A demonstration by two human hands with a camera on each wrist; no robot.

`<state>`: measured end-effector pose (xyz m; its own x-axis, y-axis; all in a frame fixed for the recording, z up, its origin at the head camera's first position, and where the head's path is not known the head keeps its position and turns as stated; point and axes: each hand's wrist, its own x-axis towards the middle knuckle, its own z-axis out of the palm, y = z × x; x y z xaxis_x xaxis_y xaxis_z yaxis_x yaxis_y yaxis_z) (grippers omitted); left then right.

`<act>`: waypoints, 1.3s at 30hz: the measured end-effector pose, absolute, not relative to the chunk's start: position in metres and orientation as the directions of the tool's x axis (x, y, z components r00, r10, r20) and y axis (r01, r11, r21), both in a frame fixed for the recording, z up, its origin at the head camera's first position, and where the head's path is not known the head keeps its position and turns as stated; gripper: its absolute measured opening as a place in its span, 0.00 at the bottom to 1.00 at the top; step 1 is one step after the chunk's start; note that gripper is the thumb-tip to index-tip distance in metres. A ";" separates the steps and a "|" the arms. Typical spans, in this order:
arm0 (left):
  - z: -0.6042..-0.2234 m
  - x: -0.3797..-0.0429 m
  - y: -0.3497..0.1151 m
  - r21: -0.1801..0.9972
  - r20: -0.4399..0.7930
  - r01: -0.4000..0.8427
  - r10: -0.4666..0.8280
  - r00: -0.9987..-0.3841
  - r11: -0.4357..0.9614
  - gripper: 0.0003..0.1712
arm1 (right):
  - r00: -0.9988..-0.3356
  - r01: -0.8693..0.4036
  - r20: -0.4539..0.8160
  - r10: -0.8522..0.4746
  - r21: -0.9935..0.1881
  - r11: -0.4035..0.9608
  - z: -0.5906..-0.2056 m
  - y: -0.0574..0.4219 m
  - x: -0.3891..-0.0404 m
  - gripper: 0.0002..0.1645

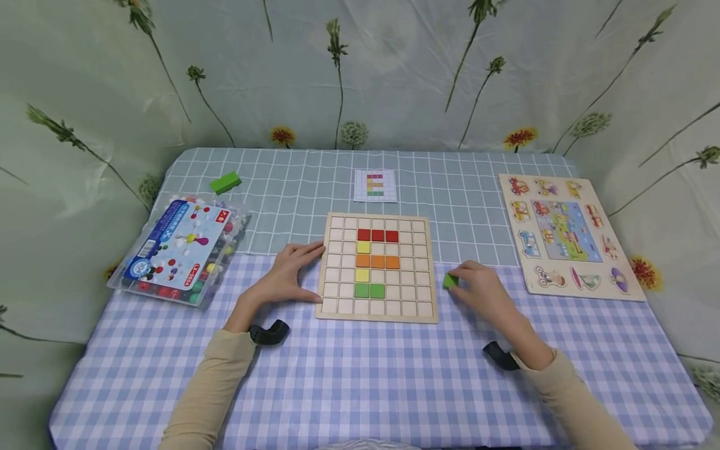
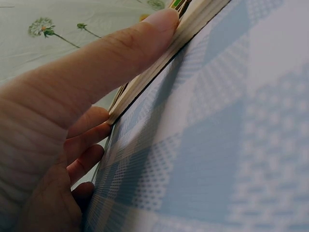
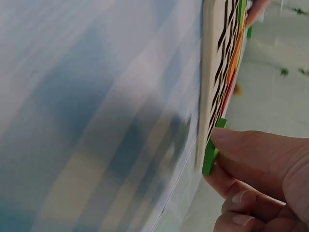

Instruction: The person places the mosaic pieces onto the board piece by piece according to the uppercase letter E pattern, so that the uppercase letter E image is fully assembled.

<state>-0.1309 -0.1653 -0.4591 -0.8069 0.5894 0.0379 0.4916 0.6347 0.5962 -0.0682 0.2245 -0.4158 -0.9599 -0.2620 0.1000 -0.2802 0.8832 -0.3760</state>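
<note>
A wooden grid board (image 1: 337, 275) lies flat at the middle of the table. Red, yellow, orange and green tiles fill some of its squares; two green tiles (image 1: 369, 290) sit side by side in the lowest coloured row. My left hand (image 1: 287, 275) rests at the board's left edge, thumb near the lower corner and fingers spread higher up. In the left wrist view the thumb (image 2: 140, 41) lies along the wooden side. Just off the board's right edge, my right hand (image 1: 484, 287) pinches a green tile (image 3: 214, 150) between thumb and fingers.
A pattern card (image 1: 375, 185) lies behind the board. At left stand a clear plastic case (image 1: 180, 250) of coloured pieces and a green block (image 1: 225, 182). A wooden picture puzzle (image 1: 568, 237) lies at right. Black wrist devices (image 1: 270, 332) sit at both wrists.
</note>
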 end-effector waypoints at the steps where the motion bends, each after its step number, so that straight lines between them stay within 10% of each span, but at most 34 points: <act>1: -0.459 -0.131 -0.165 0.597 0.036 0.490 0.589 -0.807 0.635 0.61 | -0.955 -0.297 0.099 -0.281 -0.377 0.877 -0.416 0.220 -0.069 0.15; 39: -0.454 -0.137 -0.159 0.588 0.047 0.512 0.606 -0.794 0.626 0.60 | -0.873 -0.463 0.048 -0.485 -0.386 0.798 -0.418 0.148 -0.076 0.13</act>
